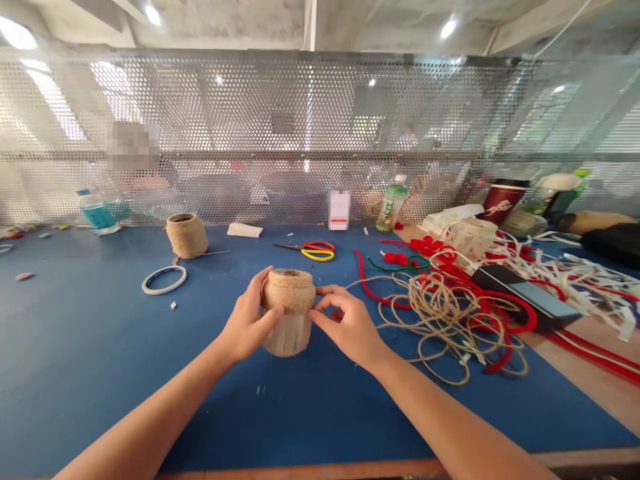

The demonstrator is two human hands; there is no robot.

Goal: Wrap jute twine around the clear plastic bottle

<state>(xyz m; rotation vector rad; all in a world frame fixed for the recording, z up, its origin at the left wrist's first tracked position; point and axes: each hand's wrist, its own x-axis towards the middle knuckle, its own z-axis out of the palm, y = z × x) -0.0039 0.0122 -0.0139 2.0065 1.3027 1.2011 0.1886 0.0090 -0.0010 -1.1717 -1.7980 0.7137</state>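
Observation:
A glass jar (286, 333) is held up over the blue table mat, its upper half wrapped in rows of jute twine (293, 293) and its lower half bare. My left hand (253, 315) grips the jar from the left, thumb across the front. At the jar's right side my right hand (347, 323) is closed, thumb and forefinger pinched at the edge of the wrapping on the twine. A strand runs from behind this hand to a loose heap of jute twine (445, 313) on the right.
Beyond the jar lie scissors (317, 251) with red and yellow handles. A twine-covered jar (187, 235) and a tape roll (165, 280) are at left. Red cords (525, 313), a black box (525, 297) and white scraps crowd the right. Bottles (393, 205) stand by the perforated screen (280, 133).

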